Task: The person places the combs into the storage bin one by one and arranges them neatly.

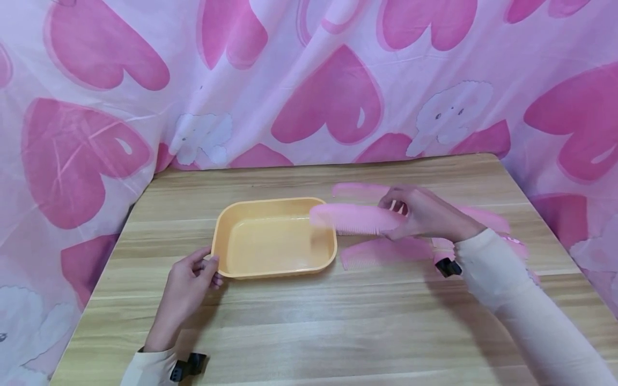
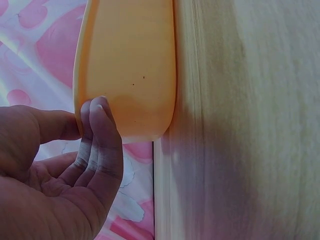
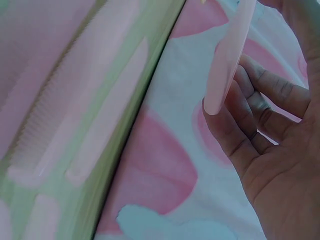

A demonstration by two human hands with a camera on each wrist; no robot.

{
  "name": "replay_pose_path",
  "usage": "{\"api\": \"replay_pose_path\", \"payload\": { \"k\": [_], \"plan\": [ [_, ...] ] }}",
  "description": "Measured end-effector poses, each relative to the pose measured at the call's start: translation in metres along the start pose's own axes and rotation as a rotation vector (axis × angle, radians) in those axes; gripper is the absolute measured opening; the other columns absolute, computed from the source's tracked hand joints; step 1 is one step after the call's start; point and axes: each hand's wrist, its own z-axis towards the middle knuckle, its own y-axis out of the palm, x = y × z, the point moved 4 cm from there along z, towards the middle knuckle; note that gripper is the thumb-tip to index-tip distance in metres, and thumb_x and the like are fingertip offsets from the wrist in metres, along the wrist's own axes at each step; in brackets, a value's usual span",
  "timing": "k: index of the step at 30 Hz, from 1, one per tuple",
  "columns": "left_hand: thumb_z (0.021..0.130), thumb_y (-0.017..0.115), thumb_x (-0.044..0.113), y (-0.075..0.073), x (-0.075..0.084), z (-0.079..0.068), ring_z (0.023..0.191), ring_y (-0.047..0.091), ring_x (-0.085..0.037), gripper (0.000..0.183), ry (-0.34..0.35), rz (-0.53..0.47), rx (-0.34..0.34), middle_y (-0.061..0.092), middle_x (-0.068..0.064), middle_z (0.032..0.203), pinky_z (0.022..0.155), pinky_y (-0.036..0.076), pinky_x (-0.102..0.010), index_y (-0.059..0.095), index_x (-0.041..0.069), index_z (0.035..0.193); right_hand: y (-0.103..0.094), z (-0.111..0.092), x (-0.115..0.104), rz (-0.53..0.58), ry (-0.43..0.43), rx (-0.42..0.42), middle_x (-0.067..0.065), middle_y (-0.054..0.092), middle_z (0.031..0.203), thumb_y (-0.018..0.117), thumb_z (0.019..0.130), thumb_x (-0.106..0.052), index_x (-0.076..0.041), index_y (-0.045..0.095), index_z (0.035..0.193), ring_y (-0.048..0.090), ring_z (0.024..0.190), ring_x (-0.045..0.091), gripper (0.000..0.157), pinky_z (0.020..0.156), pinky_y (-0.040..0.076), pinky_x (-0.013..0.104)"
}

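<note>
A yellow-orange plastic tray (image 1: 275,244) lies on the table, its inside bare. My left hand (image 1: 188,279) grips the tray's left end, with the thumb on one side of the wall and the fingers on the other in the left wrist view (image 2: 75,165). In my right hand (image 1: 427,214) is a pink comb (image 1: 354,217), pinched at its right end, teeth facing down. The comb's left tip overlaps the tray's right rim in the head view. The right wrist view shows the comb (image 3: 225,65) edge-on between thumb and fingers.
Below the held comb lies another pink comb (image 1: 386,253), and one more comb (image 1: 359,188) is farther back. Several pink items, partly hidden by the right arm, include a comb (image 1: 487,219) at the right. A heart-print cloth (image 1: 333,96) hangs behind the wooden table (image 1: 309,332).
</note>
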Motion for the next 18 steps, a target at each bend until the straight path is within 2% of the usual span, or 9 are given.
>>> {"api": "replay_pose_path", "payload": {
  "k": [8, 18],
  "plan": [
    [0.105, 0.055, 0.011, 0.0, 0.0, 0.001, 0.068, 0.066, -0.016, 0.045, -0.001, 0.001, 0.002, 0.068, -0.015, 0.084, 0.061, 0.059, -0.025, 0.047, -0.013, 0.142, 0.005, 0.039, -0.019, 0.031, -0.057, -0.05, 0.0, 0.068, 0.1, 0.091, 0.068, -0.026, -0.009, 0.071, 0.105, 0.063, 0.089, 0.017, 0.046, 0.078, 0.057, 0.038],
    [0.106, 0.054, 0.014, 0.001, 0.0, -0.001, 0.069, 0.066, -0.016, 0.045, -0.037, 0.025, 0.003, 0.068, -0.013, 0.085, 0.061, 0.059, -0.025, 0.047, -0.009, 0.144, 0.019, 0.076, -0.042, 0.014, -0.146, -0.075, -0.002, 0.069, 0.097, 0.089, 0.068, -0.032, -0.01, 0.073, 0.101, 0.065, 0.089, 0.017, 0.043, 0.077, 0.056, 0.034]
  ]
}}
